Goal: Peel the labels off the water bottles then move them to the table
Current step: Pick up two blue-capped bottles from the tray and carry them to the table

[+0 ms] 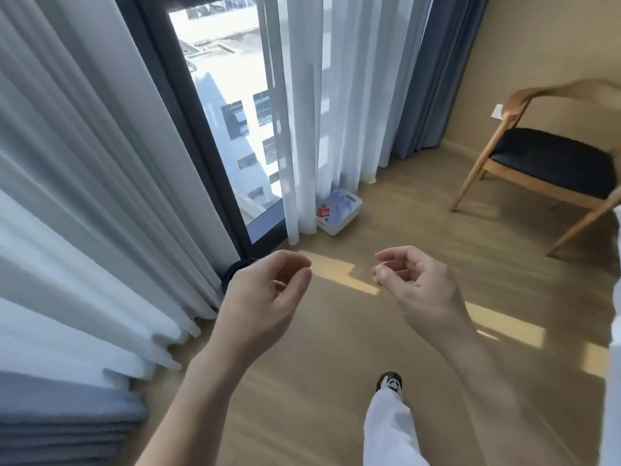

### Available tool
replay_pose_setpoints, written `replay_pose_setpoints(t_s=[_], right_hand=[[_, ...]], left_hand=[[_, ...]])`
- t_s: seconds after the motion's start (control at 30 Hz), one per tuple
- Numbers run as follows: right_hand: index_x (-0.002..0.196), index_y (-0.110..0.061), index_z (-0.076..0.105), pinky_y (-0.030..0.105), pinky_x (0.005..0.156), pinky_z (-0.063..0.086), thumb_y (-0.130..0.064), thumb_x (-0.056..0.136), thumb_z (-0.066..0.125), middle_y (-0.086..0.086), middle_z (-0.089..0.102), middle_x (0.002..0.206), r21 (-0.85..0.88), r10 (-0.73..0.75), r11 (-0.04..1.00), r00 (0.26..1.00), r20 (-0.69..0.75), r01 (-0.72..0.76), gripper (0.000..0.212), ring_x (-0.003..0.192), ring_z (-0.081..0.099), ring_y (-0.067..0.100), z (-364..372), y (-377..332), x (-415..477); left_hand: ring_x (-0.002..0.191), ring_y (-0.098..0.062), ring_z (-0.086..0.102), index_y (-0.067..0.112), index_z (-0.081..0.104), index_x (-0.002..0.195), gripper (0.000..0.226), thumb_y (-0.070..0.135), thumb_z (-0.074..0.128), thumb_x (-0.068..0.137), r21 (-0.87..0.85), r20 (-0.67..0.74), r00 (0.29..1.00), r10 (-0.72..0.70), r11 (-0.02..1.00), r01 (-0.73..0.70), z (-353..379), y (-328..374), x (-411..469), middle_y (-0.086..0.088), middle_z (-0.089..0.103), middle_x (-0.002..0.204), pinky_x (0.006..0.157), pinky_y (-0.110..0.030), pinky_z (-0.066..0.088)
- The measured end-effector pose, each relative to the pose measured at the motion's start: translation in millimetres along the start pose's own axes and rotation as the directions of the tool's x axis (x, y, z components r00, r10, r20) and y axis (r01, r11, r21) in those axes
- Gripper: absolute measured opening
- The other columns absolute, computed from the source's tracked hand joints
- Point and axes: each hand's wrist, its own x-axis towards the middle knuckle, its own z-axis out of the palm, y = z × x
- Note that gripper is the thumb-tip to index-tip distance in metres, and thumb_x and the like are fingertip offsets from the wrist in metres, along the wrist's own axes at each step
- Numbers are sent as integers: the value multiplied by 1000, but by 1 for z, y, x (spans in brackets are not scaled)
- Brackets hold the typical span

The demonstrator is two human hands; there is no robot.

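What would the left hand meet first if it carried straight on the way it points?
Probably nothing nearby: the left hand points over bare wooden floor toward the white plastic basket of water bottles by the sheer white curtain. Depth is unclear.

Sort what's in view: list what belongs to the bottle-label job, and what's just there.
Belongs to the job:
water bottles, in the white basket on the floor by the curtain
left hand, empty
right hand, empty

Just there:
wooden chair
sheer curtain
window
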Motion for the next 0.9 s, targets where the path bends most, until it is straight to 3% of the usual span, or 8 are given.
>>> replay_pose_setpoints(t_s=[0.1,0.27,0.5,0.6,0.73,0.9], right_hand=[[81,-30,64,35,75,56,-16,83,65,1,72,82,70,10,997,999,37,-13,14,80,68,21,-7,6,53],[81,-30,65,37,76,57,-17,84,65,1,72,83,131,-11,991,997,79,1,14,81,68,22,-44,5,151],[85,-22,66,32,71,55,-9,85,63,6,72,83,294,104,947,989,105,-131,13,75,66,16,-103,17,251],[84,-22,66,32,69,54,-9,85,63,7,72,82,302,169,936,983,73,-183,13,74,64,17,-113,29,285],[82,-22,66,33,70,54,-7,84,63,7,71,80,275,214,936,976,50,-219,15,74,63,17,-110,34,335],[83,-21,65,30,69,53,-7,84,62,10,72,82,218,231,950,973,-15,-222,14,73,64,16,-99,33,420]], left_hand=[[65,1,63,40,64,80,17,23,63,85,26,-27,1000,-9,1000,9,20,7,43,26,68,83,61,-6,44],[62,-1,63,31,69,81,12,21,64,86,-34,-77,992,-100,995,98,65,31,118,19,71,76,55,-11,45],[69,-8,67,29,71,85,9,22,64,85,-21,-62,989,-135,991,134,133,62,215,14,74,81,68,-19,53],[71,-14,68,32,70,83,12,22,64,85,-37,-15,990,-144,989,143,153,64,253,12,74,81,71,-26,54],[71,-9,66,30,70,80,14,19,64,85,-70,9,987,-163,984,163,168,53,313,11,73,79,72,-23,49],[74,-14,68,32,69,75,19,18,63,86,-138,67,986,-154,977,162,185,42,414,10,73,74,73,-26,50]])
